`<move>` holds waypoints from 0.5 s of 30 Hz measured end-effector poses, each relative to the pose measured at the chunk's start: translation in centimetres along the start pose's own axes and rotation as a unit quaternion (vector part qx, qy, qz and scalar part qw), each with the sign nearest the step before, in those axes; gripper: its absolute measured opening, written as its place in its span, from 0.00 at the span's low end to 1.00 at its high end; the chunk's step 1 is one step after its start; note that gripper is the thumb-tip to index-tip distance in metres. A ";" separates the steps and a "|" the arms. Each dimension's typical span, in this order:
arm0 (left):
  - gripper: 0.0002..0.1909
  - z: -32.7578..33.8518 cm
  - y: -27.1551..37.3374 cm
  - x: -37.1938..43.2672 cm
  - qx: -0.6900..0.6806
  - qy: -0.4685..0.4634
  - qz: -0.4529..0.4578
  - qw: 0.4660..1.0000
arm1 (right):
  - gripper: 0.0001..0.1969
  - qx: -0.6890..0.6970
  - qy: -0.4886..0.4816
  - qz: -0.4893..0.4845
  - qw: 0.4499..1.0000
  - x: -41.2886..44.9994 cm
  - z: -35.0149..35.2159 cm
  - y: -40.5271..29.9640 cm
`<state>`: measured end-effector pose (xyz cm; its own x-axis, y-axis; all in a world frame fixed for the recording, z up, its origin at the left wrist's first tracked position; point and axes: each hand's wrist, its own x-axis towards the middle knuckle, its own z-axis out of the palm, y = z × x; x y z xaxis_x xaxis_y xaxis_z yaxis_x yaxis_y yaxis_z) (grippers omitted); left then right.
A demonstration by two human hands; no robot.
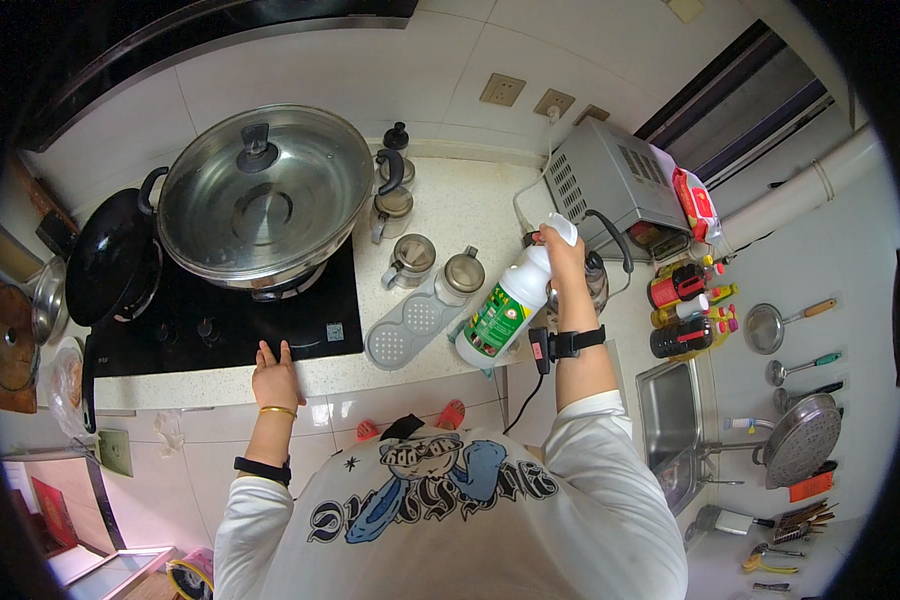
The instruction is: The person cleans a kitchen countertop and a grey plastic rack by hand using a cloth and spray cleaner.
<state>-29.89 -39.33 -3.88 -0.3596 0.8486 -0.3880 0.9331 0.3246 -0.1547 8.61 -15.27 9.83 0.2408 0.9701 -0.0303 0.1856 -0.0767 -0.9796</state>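
My right hand grips the neck of a white spray bottle with a green label, held tilted above the counter. My left hand rests, fingers apart, at the front edge of the black glass cooktop and holds nothing. A wide steel pot with a glass lid stands on the cooktop, beside a black frying pan. Between the cooktop and the bottle are lidded glass jars and a grey perforated jar tray. A kettle is partly hidden behind my right hand.
A grey toaster oven stands at the back right, with sauce and oil bottles beside it. The steel sink lies to the right. Strainers and ladles hang on the right wall. A cable runs from my right wrist strap.
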 end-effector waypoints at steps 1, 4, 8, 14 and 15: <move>0.61 -0.2 0.0 -0.1 -0.009 0.005 -0.001 1.000 | 0.12 -0.007 0.001 0.003 1.000 0.0 0.0 0.0; 0.60 0.0 -0.1 -0.2 -0.022 0.014 -0.003 1.000 | 0.12 0.004 0.012 0.002 1.000 -0.7 0.2 -0.8; 0.60 -0.2 0.0 -0.3 -0.031 0.018 -0.002 0.999 | 0.11 0.025 0.019 -0.014 0.999 -0.2 -0.3 -0.3; 0.59 0.0 0.0 -0.2 -0.031 0.014 -0.007 0.999 | 0.08 0.029 0.026 0.002 0.999 -0.7 -0.2 -1.3; 0.59 0.0 0.0 -0.2 -0.031 0.015 -0.007 0.999 | 0.08 0.027 0.030 0.006 0.999 -0.7 -0.3 -1.3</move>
<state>-29.82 -39.46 -3.76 -0.3732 0.8556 -0.3587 0.9268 0.3609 -0.1034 8.48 -15.88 11.16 0.2989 0.9537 -0.0329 0.1309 -0.0751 -0.9886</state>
